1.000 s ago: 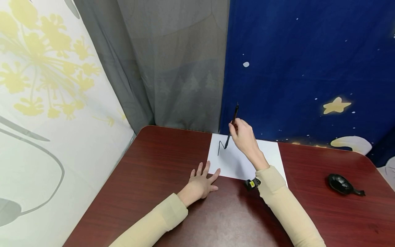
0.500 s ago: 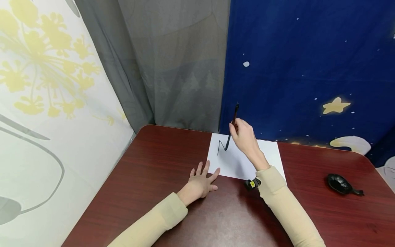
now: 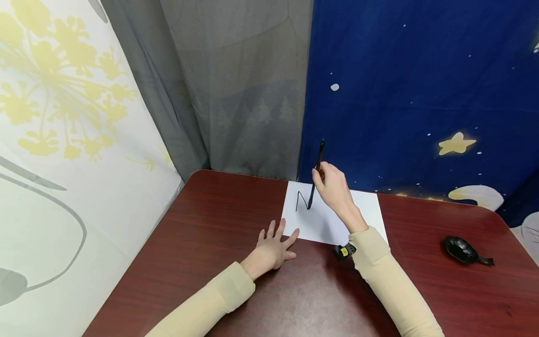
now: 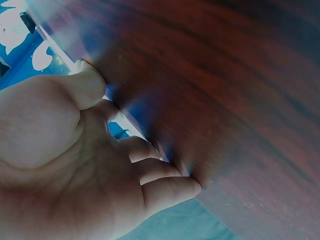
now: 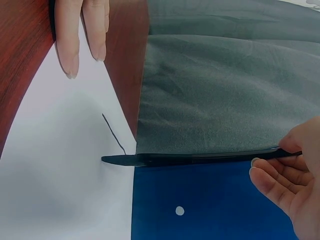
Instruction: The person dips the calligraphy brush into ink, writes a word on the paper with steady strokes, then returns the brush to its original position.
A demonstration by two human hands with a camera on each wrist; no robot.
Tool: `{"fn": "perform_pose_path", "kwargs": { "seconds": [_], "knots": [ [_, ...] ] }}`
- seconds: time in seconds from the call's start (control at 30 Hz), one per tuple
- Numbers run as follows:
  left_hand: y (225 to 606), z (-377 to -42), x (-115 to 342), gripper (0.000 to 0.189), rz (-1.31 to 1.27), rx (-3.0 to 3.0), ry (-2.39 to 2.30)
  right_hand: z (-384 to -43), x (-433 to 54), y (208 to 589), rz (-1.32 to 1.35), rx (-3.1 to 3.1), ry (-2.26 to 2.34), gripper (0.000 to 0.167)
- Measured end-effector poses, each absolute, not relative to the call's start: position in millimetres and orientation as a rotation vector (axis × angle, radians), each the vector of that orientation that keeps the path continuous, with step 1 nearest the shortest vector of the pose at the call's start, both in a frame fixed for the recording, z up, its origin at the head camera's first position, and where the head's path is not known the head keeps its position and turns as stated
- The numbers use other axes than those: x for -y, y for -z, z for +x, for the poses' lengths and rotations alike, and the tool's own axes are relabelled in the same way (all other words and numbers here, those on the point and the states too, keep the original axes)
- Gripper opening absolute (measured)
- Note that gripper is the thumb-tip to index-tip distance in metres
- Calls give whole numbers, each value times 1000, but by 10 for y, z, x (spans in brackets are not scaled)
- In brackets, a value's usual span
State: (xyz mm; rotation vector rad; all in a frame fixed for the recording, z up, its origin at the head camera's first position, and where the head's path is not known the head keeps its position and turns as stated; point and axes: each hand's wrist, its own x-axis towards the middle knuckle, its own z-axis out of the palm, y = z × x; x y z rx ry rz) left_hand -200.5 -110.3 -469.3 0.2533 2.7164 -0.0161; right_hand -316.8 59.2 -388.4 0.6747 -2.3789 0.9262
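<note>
My right hand [image 3: 334, 187] pinches a dark writing brush [image 3: 320, 152] by its shaft, with the brush nearly upright. Its black tip meets a white sheet of paper [image 3: 362, 210] at the lower end of a thin black zigzag stroke [image 3: 300, 195]. In the right wrist view the brush [image 5: 170, 159] lies across the picture, thumb and fingertips on its handle. My left hand [image 3: 271, 250] rests with spread fingers on the table, its fingertips at the paper's near left edge. The left wrist view shows that palm [image 4: 80, 175], with the fingertips touching the wood.
A small black dish with a short handle [image 3: 463, 250] sits on the right of the reddish-brown table [image 3: 219, 210]. A grey curtain [image 3: 252, 117] and a blue star-patterned curtain [image 3: 379, 93] hang behind the far edge. A white patterned cloth [image 3: 105, 201] stands at the left.
The brush tip has moved slightly down the paper toward me, and the stroke's second slanting line is longer. My left hand stays in place.
</note>
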Motion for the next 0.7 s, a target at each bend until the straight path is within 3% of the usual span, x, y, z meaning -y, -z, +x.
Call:
{"fn": "perform_pose_path", "kwargs": {
  "seconds": [0.7],
  "knots": [
    [4705, -2009, 1096, 66, 253, -2714, 32, -3136, -634, 3801, 645, 2357, -940, 18]
  ]
}}
